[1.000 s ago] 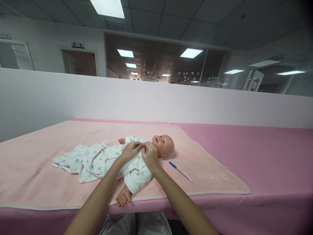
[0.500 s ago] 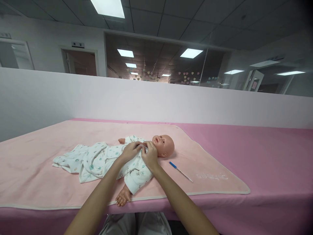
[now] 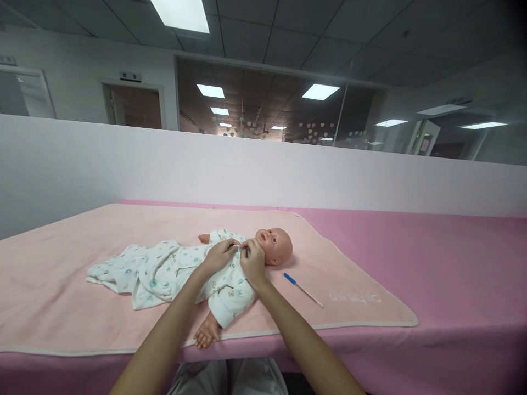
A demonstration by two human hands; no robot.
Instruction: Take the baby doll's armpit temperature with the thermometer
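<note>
A baby doll lies on its back, its head to the right, dressed in a white printed baby gown. At the neckline, just below the doll's chin, both of my hands meet. My left hand rests on the chest with its fingers pinched on the gown's edge. Close beside it, my right hand pinches the collar on the head side. A bit of white fabric or tie shows between the fingertips; its exact form is hidden by them.
A thermometer with a blue end lies on the peach blanket, right of the doll. The blanket covers part of a pink-covered table. Behind it stands a low white partition. The doll's near hand reaches the table's front edge.
My hands stay at the doll's neckline with small finger movements, and the white strip between them shows less. The view has shifted slightly; doll and thermometer lie as before.
</note>
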